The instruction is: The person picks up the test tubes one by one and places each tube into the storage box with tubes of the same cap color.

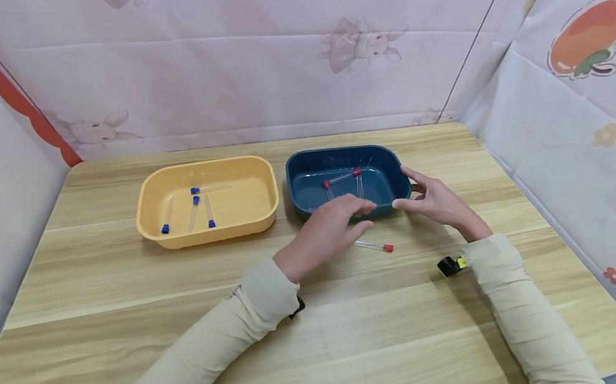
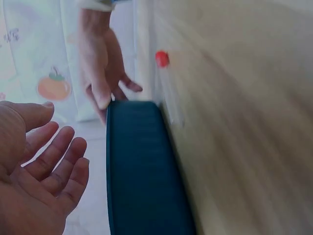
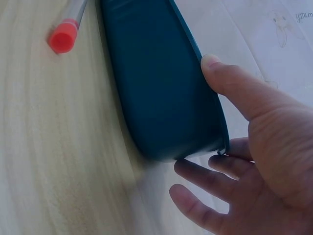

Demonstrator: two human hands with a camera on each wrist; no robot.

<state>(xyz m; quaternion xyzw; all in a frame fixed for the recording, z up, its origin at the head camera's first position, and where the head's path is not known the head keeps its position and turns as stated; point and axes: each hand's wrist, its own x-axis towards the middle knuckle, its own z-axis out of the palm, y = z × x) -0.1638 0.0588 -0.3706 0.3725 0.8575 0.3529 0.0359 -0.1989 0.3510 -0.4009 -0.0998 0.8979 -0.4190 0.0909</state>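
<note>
A dark blue plastic bin (image 1: 305,180) holds several clear tubes with red caps (image 1: 343,177). At its right end my right hand (image 1: 440,204) holds the corner, with the thumb (image 3: 220,73) on the front rim and other fingers against the end wall. My left hand (image 1: 324,231) hovers by the front rim, fingers loosely bent; the left wrist view shows nothing in its palm. On the table in front of the bin lies a red-capped tube (image 1: 372,246), partly hidden behind the left hand in the head view.
Left of the blue bin stands a yellow bin (image 1: 254,191) with several blue-capped tubes (image 1: 193,213) in it. Both bins rest on a wood-grain table (image 1: 330,352). Printed cloth walls (image 1: 252,85) stand at the back and sides.
</note>
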